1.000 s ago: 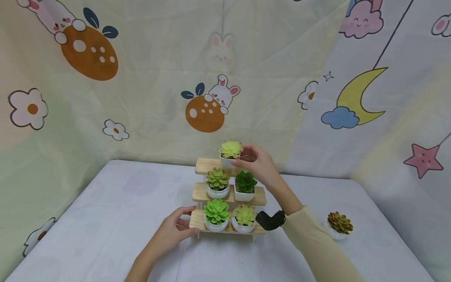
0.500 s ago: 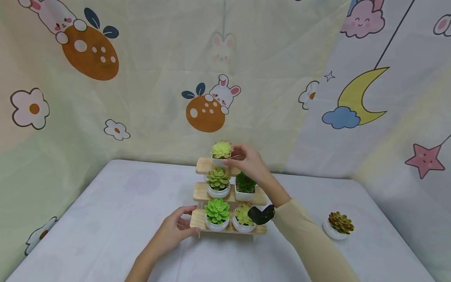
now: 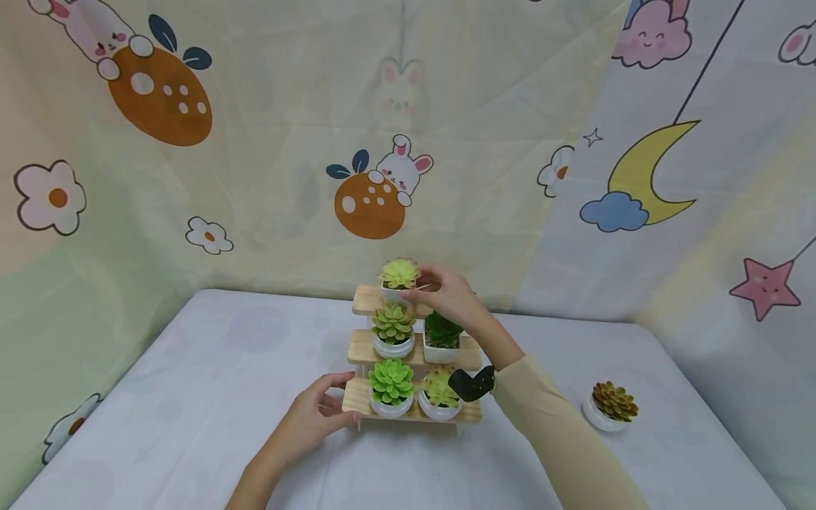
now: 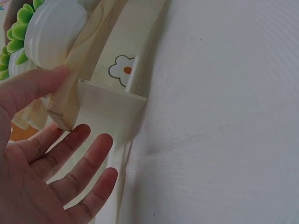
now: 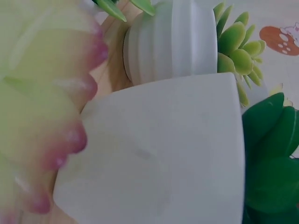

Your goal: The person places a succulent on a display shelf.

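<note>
A three-step wooden plant stand (image 3: 365, 350) bears several potted artificial succulents. At the left of the top step, my right hand (image 3: 449, 297) pinches the white pot of a pale yellow-green succulent (image 3: 399, 273) between thumb and fingers. On the middle step are a green succulent (image 3: 392, 322) and, partly behind my right wrist, a dark green one in a square pot (image 3: 441, 354). The lowest step holds a bright green succulent (image 3: 391, 381) and a reddish-tipped one (image 3: 438, 388). My left hand (image 3: 312, 409) grips the lowest board's left end (image 4: 65, 100), thumb in front, fingers behind.
A brown-green succulent in a round white pot (image 3: 605, 411) stands apart on the right of the white-covered table (image 3: 191, 397). Behind the table hangs a printed cloth (image 3: 280, 142). A black wrist strap piece (image 3: 472, 384) overlaps the lowest step's right side.
My right hand has carried the pale yellow-green succulent leftward along the top step, then slightly down. The left hand keeps its grip on the stand.
</note>
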`<state>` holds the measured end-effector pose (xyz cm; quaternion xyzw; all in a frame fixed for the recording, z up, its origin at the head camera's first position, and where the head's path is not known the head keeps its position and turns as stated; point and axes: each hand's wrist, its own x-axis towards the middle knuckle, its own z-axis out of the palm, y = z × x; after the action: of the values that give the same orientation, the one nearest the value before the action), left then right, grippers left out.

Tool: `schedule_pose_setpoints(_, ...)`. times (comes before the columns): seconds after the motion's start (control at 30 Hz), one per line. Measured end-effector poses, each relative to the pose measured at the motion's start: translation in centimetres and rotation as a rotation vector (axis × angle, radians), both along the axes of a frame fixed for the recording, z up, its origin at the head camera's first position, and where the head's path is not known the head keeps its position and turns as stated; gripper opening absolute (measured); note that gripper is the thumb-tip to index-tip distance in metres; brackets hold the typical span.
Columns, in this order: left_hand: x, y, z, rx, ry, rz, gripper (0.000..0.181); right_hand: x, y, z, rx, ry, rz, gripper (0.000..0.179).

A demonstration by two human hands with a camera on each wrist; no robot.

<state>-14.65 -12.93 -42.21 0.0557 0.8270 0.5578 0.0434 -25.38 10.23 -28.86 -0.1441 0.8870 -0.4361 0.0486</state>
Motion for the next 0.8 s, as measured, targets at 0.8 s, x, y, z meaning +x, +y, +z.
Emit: schedule_pose_setpoints(0.8, -0.12, -0.04, -0.22, 0.015, -0.012, -0.001, 0.062, -0.07, -0.14, -0.01, 0.039, 0.0, 0.013, 0.068)
